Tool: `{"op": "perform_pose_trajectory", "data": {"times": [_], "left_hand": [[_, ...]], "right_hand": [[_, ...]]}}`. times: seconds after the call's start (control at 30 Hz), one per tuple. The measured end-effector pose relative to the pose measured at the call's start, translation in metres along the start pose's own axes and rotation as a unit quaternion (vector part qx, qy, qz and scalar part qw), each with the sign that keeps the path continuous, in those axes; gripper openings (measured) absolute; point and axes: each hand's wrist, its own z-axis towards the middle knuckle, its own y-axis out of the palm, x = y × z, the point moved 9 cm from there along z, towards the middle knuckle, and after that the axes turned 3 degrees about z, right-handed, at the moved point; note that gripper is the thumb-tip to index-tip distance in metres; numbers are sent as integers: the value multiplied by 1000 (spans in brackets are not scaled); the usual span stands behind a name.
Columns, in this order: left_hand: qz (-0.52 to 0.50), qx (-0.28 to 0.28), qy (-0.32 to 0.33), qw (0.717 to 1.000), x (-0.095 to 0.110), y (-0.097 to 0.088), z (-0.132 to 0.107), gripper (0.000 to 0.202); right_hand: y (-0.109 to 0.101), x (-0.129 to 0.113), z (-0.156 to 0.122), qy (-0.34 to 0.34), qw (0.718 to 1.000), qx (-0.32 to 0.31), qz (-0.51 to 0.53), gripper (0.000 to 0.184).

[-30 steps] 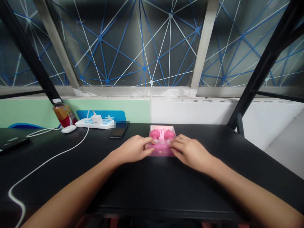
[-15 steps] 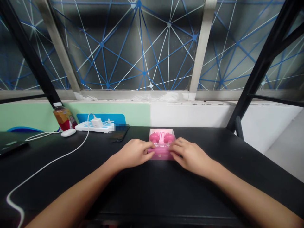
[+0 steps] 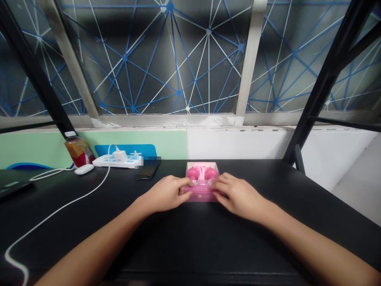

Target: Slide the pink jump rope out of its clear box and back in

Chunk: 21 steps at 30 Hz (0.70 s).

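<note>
Left hand: in at the pink box's left side, right up against it, the back of the left hand (image 3: 163, 194) toward the camera.
Right hand: mirroring on the opposite side, the right hand (image 3: 241, 196) angled in from the right.
Fingers: curled and closed on the box from both sides, the left fingers (image 3: 186, 186) and the right fingers (image 3: 217, 186) gripping its edges, with no gap showing.
Box: flat on the black surface (image 3: 268, 238), squarely between both hands, the pink box (image 3: 201, 194) with a printed front band.
Contents: two rounded lobes, the pink moulded contents (image 3: 201, 173), too blurred to identify.
Risk: uneven pressure from the two sides, a possible cause of the box twisting or skating on the smooth surface; glossy packaging, a possible cause of slipping fingers.
Nearby: a white cable (image 3: 56, 210) looping left, a possible snag for a wide left elbow.
Mid-surface: a smartphone (image 3: 148, 172) just beyond the left hand, a power strip (image 3: 114, 161) with a white charger (image 3: 120, 155), a white mouse (image 3: 84, 169), a plastic bottle (image 3: 79, 152).
Far: a mint-green wall (image 3: 38, 151), a window (image 3: 154, 59) crossed by blue and white lines.
</note>
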Motion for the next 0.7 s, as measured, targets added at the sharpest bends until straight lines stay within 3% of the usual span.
{"op": "perform_pose_trajectory", "data": {"times": [0.27, 0.53, 0.7], "left_hand": [[-7, -16, -5, 1000, -11, 15, 6, 20], [17, -22, -33, 999, -13, 13, 3, 26], [-4, -35, -47, 998, -14, 14, 5, 33]], "right_hand": [[11, 13, -1, 9, 1000, -10, 13, 20], [12, 13, -4, 17, 999, -21, 29, 32], [9, 25, -5, 35, 999, -6, 29, 40]]}}
